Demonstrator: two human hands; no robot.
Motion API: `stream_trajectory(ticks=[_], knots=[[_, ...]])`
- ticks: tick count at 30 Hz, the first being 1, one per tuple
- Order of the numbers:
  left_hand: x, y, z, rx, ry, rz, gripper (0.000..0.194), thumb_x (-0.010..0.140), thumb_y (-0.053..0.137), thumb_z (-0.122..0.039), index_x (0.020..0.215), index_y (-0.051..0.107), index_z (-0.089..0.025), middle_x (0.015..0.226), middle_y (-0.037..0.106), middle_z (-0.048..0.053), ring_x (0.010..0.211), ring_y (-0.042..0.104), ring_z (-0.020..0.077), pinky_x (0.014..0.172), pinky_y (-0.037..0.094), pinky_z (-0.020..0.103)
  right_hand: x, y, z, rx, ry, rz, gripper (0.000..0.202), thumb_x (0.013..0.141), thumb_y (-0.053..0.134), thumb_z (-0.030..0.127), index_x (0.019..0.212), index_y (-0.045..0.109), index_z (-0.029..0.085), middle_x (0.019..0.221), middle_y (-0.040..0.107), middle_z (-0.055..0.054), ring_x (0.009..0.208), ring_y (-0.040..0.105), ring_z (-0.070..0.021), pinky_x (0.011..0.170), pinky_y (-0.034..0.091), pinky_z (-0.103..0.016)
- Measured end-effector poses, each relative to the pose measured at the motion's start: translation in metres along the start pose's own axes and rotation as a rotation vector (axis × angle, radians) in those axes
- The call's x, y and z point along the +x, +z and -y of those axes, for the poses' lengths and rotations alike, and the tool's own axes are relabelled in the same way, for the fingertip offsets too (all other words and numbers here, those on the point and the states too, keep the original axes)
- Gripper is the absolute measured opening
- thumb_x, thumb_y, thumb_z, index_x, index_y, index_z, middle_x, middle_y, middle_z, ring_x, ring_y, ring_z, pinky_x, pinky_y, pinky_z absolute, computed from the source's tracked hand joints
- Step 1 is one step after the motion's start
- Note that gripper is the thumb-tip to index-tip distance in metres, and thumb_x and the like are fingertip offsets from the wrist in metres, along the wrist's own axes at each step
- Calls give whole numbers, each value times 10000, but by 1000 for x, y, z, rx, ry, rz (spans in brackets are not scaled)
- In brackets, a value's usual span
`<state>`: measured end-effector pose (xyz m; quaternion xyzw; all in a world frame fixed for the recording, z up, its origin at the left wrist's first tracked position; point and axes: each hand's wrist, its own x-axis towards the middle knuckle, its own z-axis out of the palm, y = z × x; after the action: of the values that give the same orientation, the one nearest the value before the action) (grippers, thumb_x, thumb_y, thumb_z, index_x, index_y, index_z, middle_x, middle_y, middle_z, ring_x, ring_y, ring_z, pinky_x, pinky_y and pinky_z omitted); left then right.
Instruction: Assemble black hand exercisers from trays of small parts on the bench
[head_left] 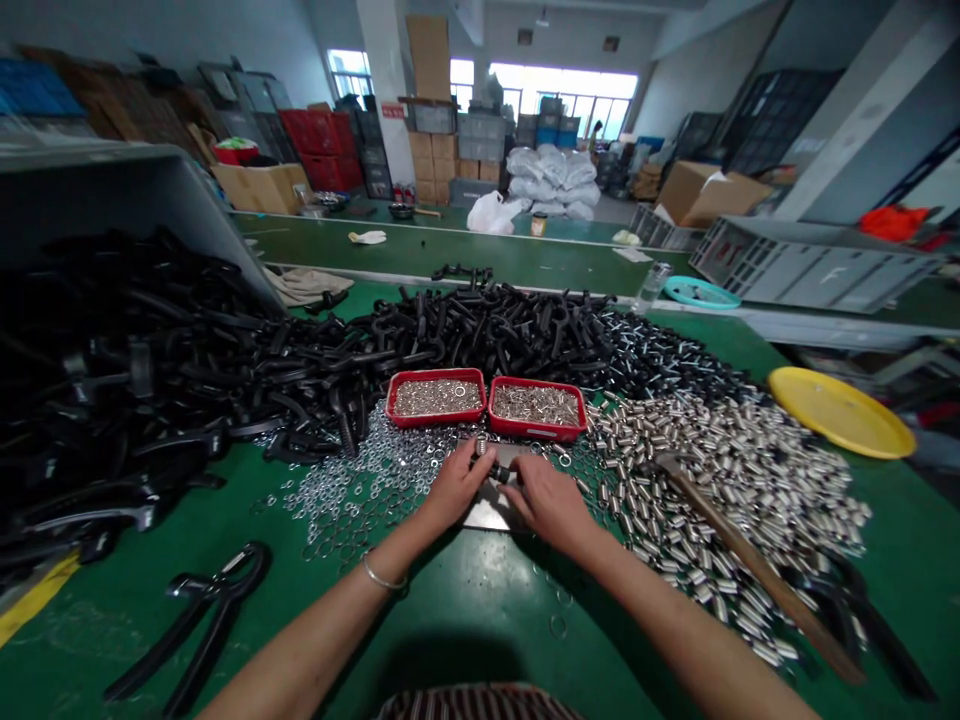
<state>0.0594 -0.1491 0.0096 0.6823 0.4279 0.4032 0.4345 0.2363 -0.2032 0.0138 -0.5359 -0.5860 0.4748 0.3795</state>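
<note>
My left hand (456, 487) is closed on a small silver ribbed piece (481, 446) that pokes up between thumb and fingers. From the right, my right hand (553, 497) pinches a small black part (501, 474) lying between the two hands. Whether the black part and the silver piece are joined cannot be made out. Both hands are over a flat metal plate (491, 515) on the green table. Just beyond them are two red trays, the left one (437, 422) with tiny metal pieces and the right one (536, 432) with small pins.
Black handles (495, 325) are heaped at the back and left, spilling from a grey bin (217, 210). Washers (349, 480) lie left, silver cylinders (750, 470) right, with a wooden-handled hammer (757, 565) across them. An assembled hand grip (217, 610) lies front left; a yellow lid (840, 412) is far right.
</note>
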Motion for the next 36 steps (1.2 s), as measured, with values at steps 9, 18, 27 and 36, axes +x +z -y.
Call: stream_trajectory(ticks=[9, 18, 27, 36], knots=[[-6, 2, -12, -13, 14, 13, 204, 944, 516, -360, 917, 643, -203, 910, 644, 77, 905, 577, 246, 886, 397, 352, -5, 4, 0, 20, 40, 120, 511, 869, 529, 701, 874, 589, 193, 717, 664, -39, 498, 524, -121, 463, 374, -225], [-10, 13, -13, -42, 54, -30, 157, 919, 559, -356, 933, 631, -217, 951, 616, 77, 961, 550, 255, 977, 380, 378, -10, -3, 5, 0, 49, 121, 520, 894, 476, 703, 851, 583, 196, 721, 659, -34, 498, 514, -126, 477, 372, -238], [-11, 17, -10, -129, -13, -78, 230, 914, 566, -429, 877, 626, -210, 872, 603, 61, 858, 546, 231, 875, 417, 351, -11, -1, 8, 44, -107, 32, 392, 881, 597, 573, 979, 597, 193, 868, 658, -57, 741, 628, -190, 688, 527, -335], [-17, 16, -7, 26, 69, -89, 178, 923, 544, -384, 927, 605, -217, 934, 601, 81, 959, 557, 256, 976, 392, 392, -12, 11, -4, 285, 58, 79, 344, 896, 587, 549, 888, 501, 216, 776, 617, -3, 563, 571, -134, 520, 477, -264]])
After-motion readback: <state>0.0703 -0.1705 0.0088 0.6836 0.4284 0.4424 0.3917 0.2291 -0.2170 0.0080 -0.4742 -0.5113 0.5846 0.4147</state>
